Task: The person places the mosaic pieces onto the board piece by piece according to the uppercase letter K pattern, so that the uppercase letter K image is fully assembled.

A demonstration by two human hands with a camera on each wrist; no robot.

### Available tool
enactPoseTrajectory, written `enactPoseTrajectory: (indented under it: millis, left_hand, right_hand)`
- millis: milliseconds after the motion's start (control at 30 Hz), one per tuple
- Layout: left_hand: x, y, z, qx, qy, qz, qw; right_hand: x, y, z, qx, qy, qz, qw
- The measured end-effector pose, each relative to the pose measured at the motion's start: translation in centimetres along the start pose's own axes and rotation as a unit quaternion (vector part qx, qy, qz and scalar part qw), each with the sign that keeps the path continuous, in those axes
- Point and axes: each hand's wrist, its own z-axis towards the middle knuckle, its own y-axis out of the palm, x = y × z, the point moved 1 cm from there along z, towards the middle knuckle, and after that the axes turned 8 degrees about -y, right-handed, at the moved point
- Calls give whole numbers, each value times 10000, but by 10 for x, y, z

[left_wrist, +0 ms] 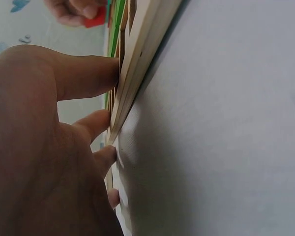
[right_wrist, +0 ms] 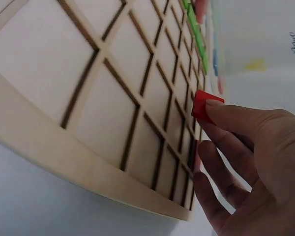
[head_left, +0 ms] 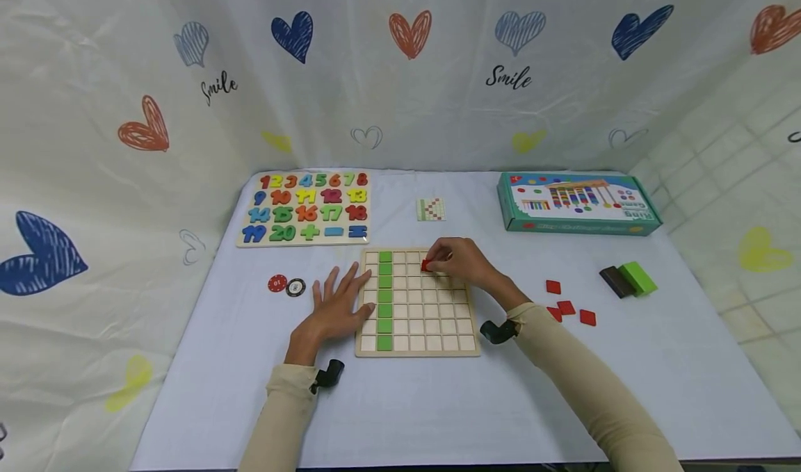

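A wooden grid board [head_left: 432, 311] lies on the table, with one column of green square tiles [head_left: 384, 296] near its left side. My left hand [head_left: 334, 308] rests at the board's left edge, fingers spread, thumb and fingertips touching the frame. Over the upper part of the grid, my right hand [head_left: 462, 260] pinches a red square tile [right_wrist: 201, 104] between thumb and index finger. In the right wrist view the tile is tilted above the cells, and a strip of red shows behind the other fingers. Several loose red tiles [head_left: 553, 287] lie right of the board.
Dark tiles [head_left: 617, 282] and green tiles [head_left: 637, 278] lie stacked at the right. Behind the board are a small pattern card [head_left: 431, 209], a number puzzle [head_left: 303, 243] and a green toy box [head_left: 578, 223]. A red chip [head_left: 277, 283] and a black chip [head_left: 296, 288] lie left.
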Motion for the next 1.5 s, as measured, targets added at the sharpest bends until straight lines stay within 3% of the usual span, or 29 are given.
enactPoseTrajectory:
  millis: [400,900,1133,1300,1500]
  left_hand:
    - [6,-5,-2,-29,10,-7,10000]
    - [10,-8,-3,-88,-17,41,10000]
    - [6,-3,-1,-48,-48,-71,10000]
    - [7,-3,-2,6,6,-104,9999]
    - [3,-2,-4,61,13,-76,10000]
  right_hand:
    - [5,-1,4,-336,79,-218,9992]
    - [8,1,2,-162,-9,-548,9984]
    - [7,1,-3,-144,-52,-362,9992]
    - [6,-10,-13,137,-58,-110,9998]
    - [10,-39,-31,277,-93,-272,9992]
